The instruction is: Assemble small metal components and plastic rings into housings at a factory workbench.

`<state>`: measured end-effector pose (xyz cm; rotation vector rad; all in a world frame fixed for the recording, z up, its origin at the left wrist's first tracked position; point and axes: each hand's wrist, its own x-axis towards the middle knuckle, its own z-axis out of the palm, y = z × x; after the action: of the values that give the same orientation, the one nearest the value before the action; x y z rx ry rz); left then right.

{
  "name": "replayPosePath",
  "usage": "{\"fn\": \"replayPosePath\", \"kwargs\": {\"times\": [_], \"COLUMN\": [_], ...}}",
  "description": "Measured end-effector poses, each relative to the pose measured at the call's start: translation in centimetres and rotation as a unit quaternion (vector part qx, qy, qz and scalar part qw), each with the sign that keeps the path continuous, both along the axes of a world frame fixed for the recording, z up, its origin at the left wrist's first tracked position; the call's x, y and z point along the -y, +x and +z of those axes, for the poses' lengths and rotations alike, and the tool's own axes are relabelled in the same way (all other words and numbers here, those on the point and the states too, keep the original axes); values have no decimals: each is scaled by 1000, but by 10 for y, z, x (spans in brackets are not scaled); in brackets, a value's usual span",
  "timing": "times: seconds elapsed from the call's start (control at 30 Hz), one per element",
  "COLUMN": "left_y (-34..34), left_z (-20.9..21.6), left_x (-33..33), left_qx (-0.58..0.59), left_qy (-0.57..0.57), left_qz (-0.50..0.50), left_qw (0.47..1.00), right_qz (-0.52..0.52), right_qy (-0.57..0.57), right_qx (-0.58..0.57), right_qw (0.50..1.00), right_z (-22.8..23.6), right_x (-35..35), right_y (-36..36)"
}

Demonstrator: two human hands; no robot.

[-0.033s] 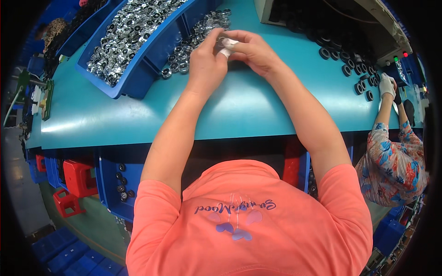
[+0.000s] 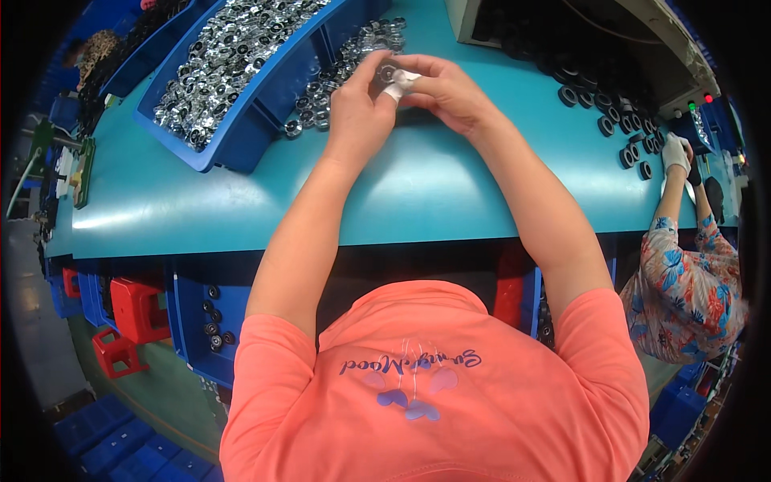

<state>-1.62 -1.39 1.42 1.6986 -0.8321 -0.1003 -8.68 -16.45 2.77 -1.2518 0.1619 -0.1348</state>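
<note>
Over the far middle of the bench, my left hand (image 2: 363, 104) and my right hand (image 2: 442, 88) meet with bent fingers. Between their fingertips they hold a small clear wheel (image 2: 388, 73) with a dark centre. White wraps cover both thumbs, and the fingers hide part of the wheel. Just left of my hands, several loose clear wheels (image 2: 323, 88) lie on the teal bench (image 2: 434, 193). Beside them, a large blue bin (image 2: 265, 100) is heaped with clear and silvery wheels (image 2: 229, 60).
A pale metal housing (image 2: 470, 20) stands at the far right, with black rings (image 2: 606, 124) spread by it. Another person's gloved hand (image 2: 675, 151) works at the bench's right end. Red stools (image 2: 138, 309) and a blue crate (image 2: 189, 321) sit below the near edge.
The clear wheel has turned slightly between my fingers, so more of its round face shows. My right thumb has shifted a little. My arms stay in place.
</note>
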Motion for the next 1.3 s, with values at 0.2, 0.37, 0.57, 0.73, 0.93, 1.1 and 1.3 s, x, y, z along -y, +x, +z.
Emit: {"fn": "replayPosePath", "kwargs": {"times": [0.2,0.37,0.57,0.73,0.93,1.1,1.3], "left_y": [2,1,0,3,-1,2,4], "left_z": [8,18,17,8,20,16,15], "left_x": [-4,-8,-9,-7,-10,-12,-7], "left_qx": [-123,-181,-200,-139,-190,-172,-159], "left_qy": [-12,-13,-58,-74,-58,-81,-68], "left_qz": [-45,-59,-21,25,-4,-13,-27], "left_qw": [991,982,978,987,980,982,985], "right_qz": [35,7,-20,-95,-86,-88,-83], "right_qy": [7,-4,-27,-115,-132,-146,-70], "right_qx": [2,0,23,50,28,31,32], "right_qw": [999,1000,999,988,987,985,994], "right_z": [3,-1,0,-4,-4,3,-4], "right_x": [6,6,-4,-23,-17,-22,-16], "right_y": [-2,-3,-4,-3,-3,-7,-1]}}
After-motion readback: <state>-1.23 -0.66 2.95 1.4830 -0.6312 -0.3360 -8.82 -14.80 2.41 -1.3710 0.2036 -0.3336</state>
